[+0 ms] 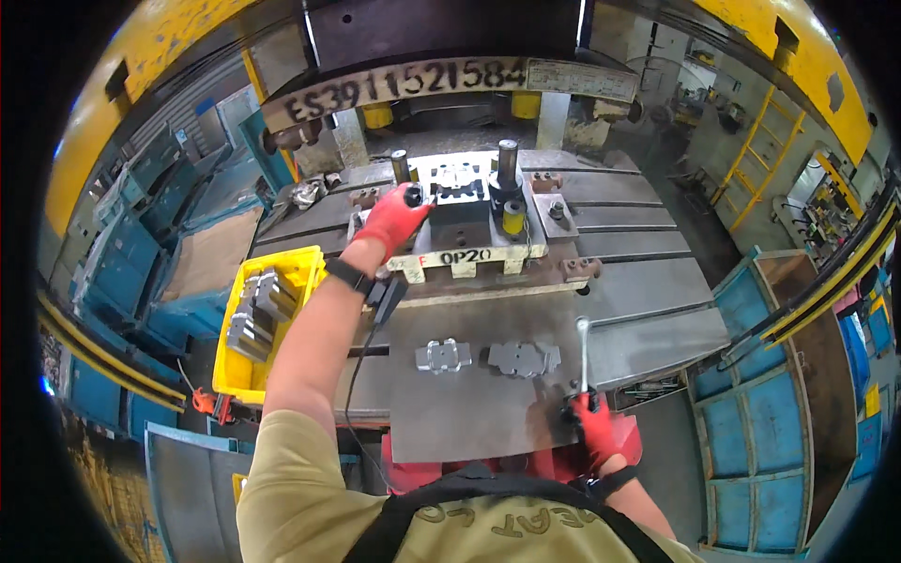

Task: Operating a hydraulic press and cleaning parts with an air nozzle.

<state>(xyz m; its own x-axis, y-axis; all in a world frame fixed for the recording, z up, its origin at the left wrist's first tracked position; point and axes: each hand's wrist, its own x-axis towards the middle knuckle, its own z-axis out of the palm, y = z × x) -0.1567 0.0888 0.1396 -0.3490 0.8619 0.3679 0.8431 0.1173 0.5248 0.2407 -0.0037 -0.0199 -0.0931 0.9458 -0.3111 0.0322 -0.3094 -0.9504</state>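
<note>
fingers of the right hand (598, 432) are curled shut round the dark lower end of a pale rod (584, 352), which reaches forward past the right side of a grey plate (450, 413). watching from my distant seat, i'd worry that a loose grip would let the rod swing into the darker metal part (524, 359) close by. that part and a lighter metal part (444, 356) lie flat and apart on the plate; a careless sweep could scrape either one off the front edge.

left of the plate, a black cable (348, 399) droops near the left forearm, and i think a sleeve or elbow could snag it. beyond the arm, a yellow bin (235, 324) holds stacked metal blocks (251, 319).

farther in, the left hand (389, 223) is at the left side of the die (460, 230), its fingers bent beside a black rounded piece; the view is poor there, so i can't tell whether they grip it. above and behind is the press ram (441, 38); my main fear is crushed fingers, should it descend with that hand inside.
</note>
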